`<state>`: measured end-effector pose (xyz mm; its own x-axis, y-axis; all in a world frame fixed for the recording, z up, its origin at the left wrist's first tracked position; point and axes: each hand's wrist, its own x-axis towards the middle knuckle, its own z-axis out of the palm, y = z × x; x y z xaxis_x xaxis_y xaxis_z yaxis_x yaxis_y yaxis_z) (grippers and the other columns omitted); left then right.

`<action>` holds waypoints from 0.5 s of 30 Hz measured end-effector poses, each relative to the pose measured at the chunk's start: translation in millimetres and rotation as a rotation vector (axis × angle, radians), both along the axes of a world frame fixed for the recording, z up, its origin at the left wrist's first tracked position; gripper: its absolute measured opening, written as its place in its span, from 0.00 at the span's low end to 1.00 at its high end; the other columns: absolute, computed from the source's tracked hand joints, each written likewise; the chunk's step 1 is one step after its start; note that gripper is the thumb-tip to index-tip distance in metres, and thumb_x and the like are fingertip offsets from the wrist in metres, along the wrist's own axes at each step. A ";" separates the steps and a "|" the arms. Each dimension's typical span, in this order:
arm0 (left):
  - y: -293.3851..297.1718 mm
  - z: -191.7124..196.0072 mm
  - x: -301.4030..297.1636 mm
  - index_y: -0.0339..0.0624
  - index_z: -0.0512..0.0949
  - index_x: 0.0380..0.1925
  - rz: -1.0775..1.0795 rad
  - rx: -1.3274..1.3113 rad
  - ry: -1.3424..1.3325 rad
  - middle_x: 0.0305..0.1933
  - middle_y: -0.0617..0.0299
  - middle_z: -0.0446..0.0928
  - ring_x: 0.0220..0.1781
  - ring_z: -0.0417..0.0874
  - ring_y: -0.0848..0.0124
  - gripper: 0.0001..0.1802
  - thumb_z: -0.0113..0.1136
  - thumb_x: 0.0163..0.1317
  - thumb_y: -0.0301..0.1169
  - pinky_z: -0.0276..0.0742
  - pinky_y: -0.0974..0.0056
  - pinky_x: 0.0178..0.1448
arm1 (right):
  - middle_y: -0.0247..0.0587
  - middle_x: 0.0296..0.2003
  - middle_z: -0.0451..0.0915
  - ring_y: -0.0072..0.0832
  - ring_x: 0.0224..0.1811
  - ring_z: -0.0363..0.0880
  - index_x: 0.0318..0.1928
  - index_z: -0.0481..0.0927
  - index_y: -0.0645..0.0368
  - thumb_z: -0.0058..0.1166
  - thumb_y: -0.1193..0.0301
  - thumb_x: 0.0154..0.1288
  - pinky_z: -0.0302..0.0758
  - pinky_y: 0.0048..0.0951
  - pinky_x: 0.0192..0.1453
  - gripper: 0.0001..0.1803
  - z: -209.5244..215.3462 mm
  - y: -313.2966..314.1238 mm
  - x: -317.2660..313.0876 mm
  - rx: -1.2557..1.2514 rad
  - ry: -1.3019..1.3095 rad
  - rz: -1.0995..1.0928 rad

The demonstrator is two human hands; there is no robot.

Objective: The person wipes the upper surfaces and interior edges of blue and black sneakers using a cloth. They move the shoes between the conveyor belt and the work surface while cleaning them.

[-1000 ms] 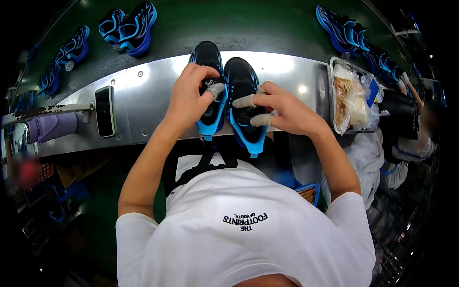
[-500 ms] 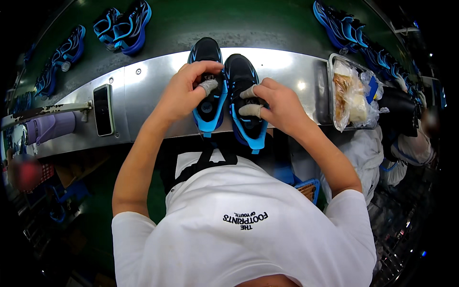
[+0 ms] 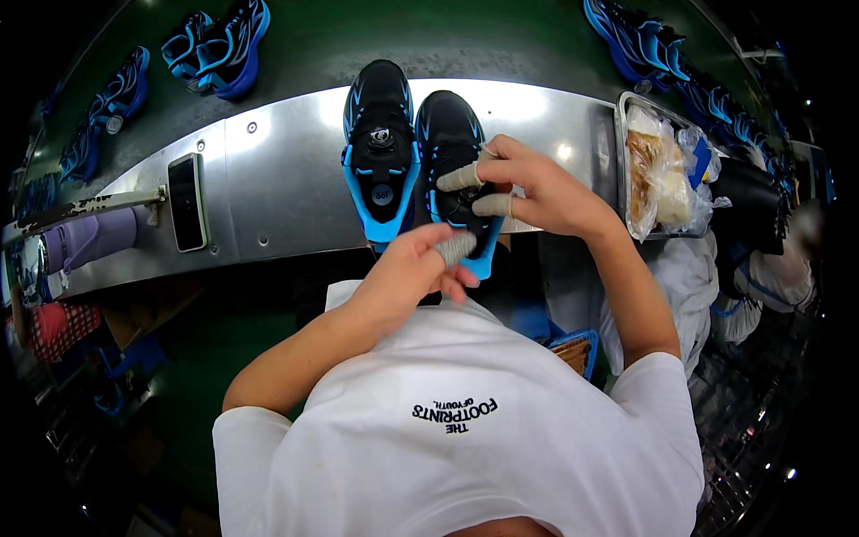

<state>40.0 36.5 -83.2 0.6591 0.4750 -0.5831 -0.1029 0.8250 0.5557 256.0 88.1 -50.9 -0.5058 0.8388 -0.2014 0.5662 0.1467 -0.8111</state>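
Note:
Two black sneakers with bright blue trim lie side by side, toes away from me. The left sneaker [image 3: 380,89] is untouched, and a round dial [image 3: 381,138] shows on its tongue. Over the right sneaker [image 3: 447,121], my right hand [image 3: 546,192] has its taped thumb and fingers closed on the tongue area, hiding what lies beneath. My left hand [image 3: 407,273], with a wrapped thumb, is by that sneaker's heel, its slightly blurred fingers apart and nothing visible in them.
A metal ledge [image 3: 300,179] carries the pair. On it lie a phone [image 3: 186,204] and, at right, a metal tray [image 3: 621,148] with bagged items. More sneakers [image 3: 234,49] stand on the green surface beyond. A metal bar [image 3: 89,208] and purple cup [image 3: 98,239] are at left.
My left hand has left the left sneaker's tongue and moved down and right to the right sneaker's heel. My right hand stays on the right sneaker. The left sneaker's dial is now uncovered.

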 end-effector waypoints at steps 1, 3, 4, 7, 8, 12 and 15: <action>-0.7 -2.8 2.0 0.30 0.71 0.55 0.103 -0.110 -0.105 0.52 0.52 0.78 0.43 0.83 0.68 0.16 0.45 0.72 0.26 0.81 0.68 0.44 | 0.46 0.34 0.77 0.42 0.37 0.79 0.44 0.85 0.52 0.67 0.66 0.53 0.75 0.39 0.40 0.16 0.9 0.0 -3.2 0.041 -0.035 -0.016; -4.7 2.9 16.9 0.30 0.70 0.56 0.215 -0.156 -0.142 0.52 0.53 0.77 0.44 0.83 0.67 0.16 0.46 0.72 0.27 0.80 0.66 0.46 | 0.46 0.33 0.77 0.41 0.35 0.78 0.44 0.85 0.54 0.67 0.65 0.52 0.75 0.38 0.39 0.17 -5.8 -5.1 -10.6 0.181 -0.085 -0.109; -6.1 5.0 22.1 0.30 0.69 0.56 0.328 -0.198 -0.176 0.52 0.53 0.76 0.45 0.82 0.65 0.16 0.46 0.73 0.27 0.80 0.64 0.47 | 0.46 0.33 0.77 0.41 0.35 0.78 0.44 0.85 0.54 0.67 0.65 0.52 0.75 0.38 0.39 0.17 -9.6 -9.4 -11.7 0.179 -0.087 -0.109; -4.4 1.7 20.6 0.32 0.70 0.55 0.285 -0.189 -0.185 0.56 0.53 0.73 0.51 0.82 0.64 0.15 0.45 0.74 0.28 0.81 0.63 0.47 | 0.39 0.29 0.71 0.28 0.30 0.72 0.49 0.84 0.53 0.67 0.67 0.55 0.70 0.28 0.35 0.19 -14.8 -14.1 -8.8 0.209 -0.131 -0.175; -4.6 2.9 19.4 0.31 0.70 0.55 0.277 -0.183 -0.166 0.55 0.53 0.73 0.50 0.82 0.64 0.15 0.44 0.74 0.27 0.81 0.63 0.47 | 0.39 0.29 0.71 0.28 0.30 0.72 0.49 0.84 0.53 0.67 0.67 0.55 0.70 0.28 0.35 0.19 -9.5 -10.6 -7.0 0.207 -0.127 -0.172; -3.0 3.7 22.1 0.31 0.69 0.58 0.250 -0.171 -0.099 0.59 0.50 0.74 0.53 0.82 0.60 0.17 0.45 0.74 0.28 0.81 0.63 0.49 | 0.38 0.30 0.71 0.28 0.30 0.71 0.50 0.84 0.50 0.67 0.67 0.55 0.70 0.27 0.35 0.20 1.8 2.8 -0.3 0.021 -0.035 0.056; -5.3 1.1 26.2 0.31 0.68 0.58 0.270 -0.198 -0.099 0.59 0.50 0.74 0.53 0.82 0.60 0.17 0.44 0.74 0.28 0.81 0.62 0.49 | 0.37 0.32 0.70 0.26 0.32 0.71 0.50 0.84 0.51 0.66 0.69 0.56 0.70 0.27 0.36 0.19 -10.6 -3.9 -4.7 0.103 -0.066 -0.023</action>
